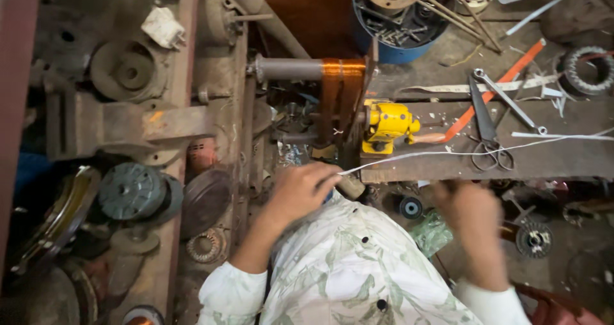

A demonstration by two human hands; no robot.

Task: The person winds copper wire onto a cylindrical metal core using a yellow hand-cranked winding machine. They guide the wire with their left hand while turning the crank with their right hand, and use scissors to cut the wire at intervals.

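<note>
Pinching the near end of a thin white cord point(448, 153) is my left hand point(300, 191), its fingers pressed together on the strand just in front of the workbench point(563, 162) edge. The cord is running from those fingertips away to the right, lying across the dark wooden bench top and passing over the handles of a pair of scissors point(487, 123). My right hand point(470, 213) is hanging below the bench edge, blurred, so I cannot tell whether its fingers are spread or closed, nor whether it is touching anything. Just beyond the left hand, a small yellow device point(385, 125) is sitting at the bench's left end, and beside it a coil of copper wire point(342, 85) is sitting wound on a former on a grey shaft. An orange strip point(495, 92) is lying slantwise across the bench, crossing near the scissors. Farther back, a blue bucket point(384, 50) is holding metal bits. To the left, rusty machine parts and a grey pulley wheel point(131, 191) are lying about. My patterned white shirt point(352, 267) is filling the lower view.
</note>
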